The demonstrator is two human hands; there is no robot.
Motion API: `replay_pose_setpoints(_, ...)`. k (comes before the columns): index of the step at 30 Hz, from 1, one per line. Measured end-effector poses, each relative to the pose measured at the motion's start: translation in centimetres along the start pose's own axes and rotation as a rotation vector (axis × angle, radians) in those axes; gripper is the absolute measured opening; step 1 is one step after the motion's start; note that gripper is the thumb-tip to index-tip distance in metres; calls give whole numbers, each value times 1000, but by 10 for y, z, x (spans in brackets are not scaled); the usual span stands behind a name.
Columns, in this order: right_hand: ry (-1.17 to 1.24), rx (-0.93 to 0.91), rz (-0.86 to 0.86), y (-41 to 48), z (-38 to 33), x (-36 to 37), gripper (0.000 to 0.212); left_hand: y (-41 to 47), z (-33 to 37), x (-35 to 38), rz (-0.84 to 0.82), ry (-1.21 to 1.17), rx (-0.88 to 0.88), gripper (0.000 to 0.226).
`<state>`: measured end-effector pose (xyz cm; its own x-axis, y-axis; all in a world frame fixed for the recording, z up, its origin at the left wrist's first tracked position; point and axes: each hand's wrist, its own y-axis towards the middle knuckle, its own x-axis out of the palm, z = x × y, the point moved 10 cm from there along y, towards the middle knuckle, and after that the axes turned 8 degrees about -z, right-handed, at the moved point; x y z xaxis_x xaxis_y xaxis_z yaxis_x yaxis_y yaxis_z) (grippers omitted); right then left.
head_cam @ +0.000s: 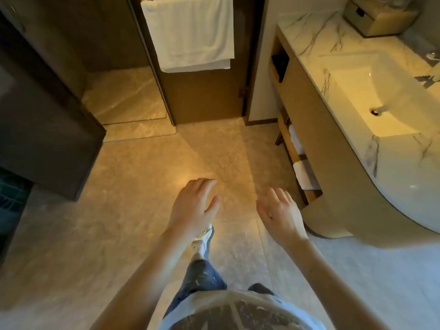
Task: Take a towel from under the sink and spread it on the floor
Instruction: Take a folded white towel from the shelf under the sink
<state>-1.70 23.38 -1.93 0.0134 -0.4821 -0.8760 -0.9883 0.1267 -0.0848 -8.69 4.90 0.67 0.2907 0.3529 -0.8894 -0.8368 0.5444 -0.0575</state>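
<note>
A folded white towel (303, 175) lies on a low shelf under the marble sink counter (352, 96) at the right. Another white towel (294, 139) sits further back on the same shelf. My left hand (194, 206) hovers over the tiled floor (133, 210) with fingers straight and holds nothing. Just right of it, my right hand (279, 213) is also empty, with relaxed fingers, a short way left of the shelf's front end.
A large white towel (190, 32) hangs on the brown door at the back. A dark cabinet (42, 120) stands at the left. A box (378, 17) sits on the counter's far end. My leg and shoe (202, 239) are below my hands.
</note>
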Motion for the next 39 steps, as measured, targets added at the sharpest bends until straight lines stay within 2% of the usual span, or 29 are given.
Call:
replay_pose_setpoints(5,14,98,70,76,2,-7,35,88,-33,-19,-41,10,65,44)
replay_pose_setpoints(10,48,226,182,146,0,-32,38,189,-51,-48,-100,71,217,46)
replay_pose_setpoints(18,124,500,393,173,30,-79,42,312,-1,-57,-243,73,492,44)
replay_pose_setpoints(27,100,788,591,110,112,-104,34,350,106,23,-386,44,723,39)
replay_pose_setpoints(33,77,820,662,96,138,-113,35,357,138,54,-451,43,811,51)
replay_pose_setpoints(39,72,898,722,99,144,-109,36,374,155,68,-526,75,904,48)
